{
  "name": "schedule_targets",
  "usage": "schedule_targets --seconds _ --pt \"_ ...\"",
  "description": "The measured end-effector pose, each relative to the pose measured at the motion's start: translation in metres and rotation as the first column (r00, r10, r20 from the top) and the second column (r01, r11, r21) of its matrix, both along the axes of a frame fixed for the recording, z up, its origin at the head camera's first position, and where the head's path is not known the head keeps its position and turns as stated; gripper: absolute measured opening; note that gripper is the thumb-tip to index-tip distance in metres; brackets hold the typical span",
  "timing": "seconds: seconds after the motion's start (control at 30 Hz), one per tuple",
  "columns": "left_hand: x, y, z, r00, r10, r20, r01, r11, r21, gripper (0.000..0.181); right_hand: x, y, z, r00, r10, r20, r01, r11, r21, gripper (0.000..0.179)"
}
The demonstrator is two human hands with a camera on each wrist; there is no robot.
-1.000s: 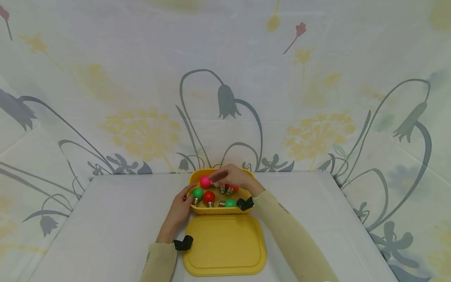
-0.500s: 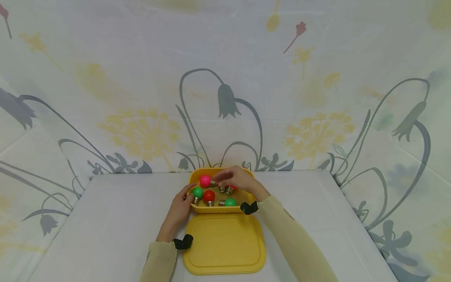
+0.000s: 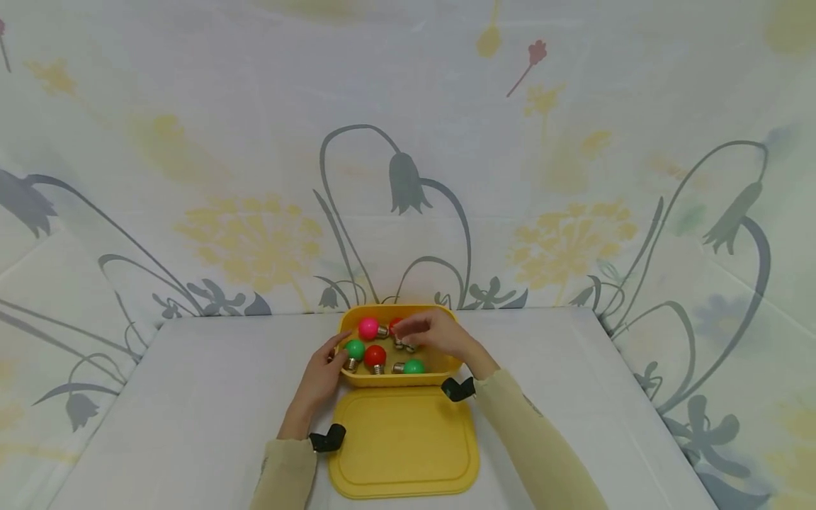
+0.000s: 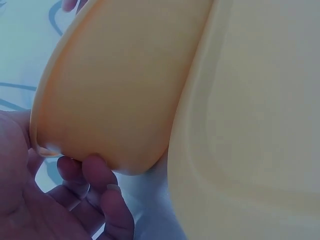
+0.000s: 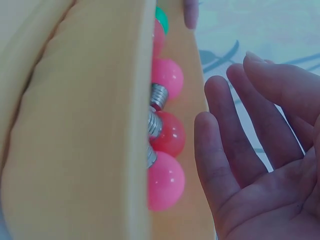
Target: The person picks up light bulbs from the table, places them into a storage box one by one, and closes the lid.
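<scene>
A yellow plastic box point(image 3: 408, 380) holds several coloured light bulbs with metal screw bases. Inside lie a pink bulb point(image 3: 367, 328), a red bulb point(image 3: 375, 355), a green bulb point(image 3: 354, 349) at the left and another green bulb point(image 3: 414, 366) near the front wall. My left hand point(image 3: 321, 375) grips the box's left end, its fingers bent against the outer wall point(image 4: 120, 115) in the left wrist view. Over the box's right half hovers my right hand point(image 3: 443, 333), partly covering more bulbs. Its fingers are spread and hold nothing; the right wrist view shows another pink bulb point(image 5: 167, 182) beside it.
A yellow lid point(image 3: 404, 443) lies flat on the white tabletop point(image 3: 210, 411), directly in front of the box. Behind the table hangs a flower-printed cloth point(image 3: 268, 177). Black wrist cameras point(image 3: 328, 438) are strapped to both arms.
My right hand has drawn back to the right and slightly down, away from the pink bulb's base. A red bulb beneath it now shows. My left hand stays at the box.
</scene>
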State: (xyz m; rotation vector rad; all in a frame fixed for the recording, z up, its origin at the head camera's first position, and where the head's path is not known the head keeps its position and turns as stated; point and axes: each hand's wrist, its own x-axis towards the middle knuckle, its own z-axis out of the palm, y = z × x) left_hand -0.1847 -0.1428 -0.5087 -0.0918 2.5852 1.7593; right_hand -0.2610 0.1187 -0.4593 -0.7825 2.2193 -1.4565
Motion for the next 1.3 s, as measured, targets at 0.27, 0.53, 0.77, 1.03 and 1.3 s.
schedule_targets --seconds 0.27,0.53,0.77,1.03,1.3 --pt "0.002 -0.003 -0.001 0.998 0.039 -0.042 -0.039 0.999 0.018 0.040 0.009 0.011 -0.005 0.999 -0.025 -0.033 0.024 0.999 -0.029 0.026" --pt "0.004 -0.005 -0.002 0.997 0.075 -0.027 -0.073 0.996 0.059 0.038 0.024 0.027 -0.005 0.994 -0.108 -0.030 0.107 0.994 -0.036 0.024" --pt "0.010 -0.008 0.000 0.996 0.086 -0.024 -0.083 0.993 0.085 0.032 0.030 0.045 -0.011 0.987 -0.154 -0.040 0.152 0.987 -0.049 0.025" --pt "0.015 -0.011 -0.001 0.997 0.068 -0.027 -0.065 0.992 0.108 0.029 0.043 0.064 -0.011 0.976 -0.212 -0.043 0.207 0.974 -0.089 0.024" --pt "0.022 -0.014 0.000 0.999 0.034 0.005 -0.035 0.992 0.122 0.028 0.055 0.079 -0.015 0.961 -0.276 -0.021 0.272 0.956 -0.106 0.023"
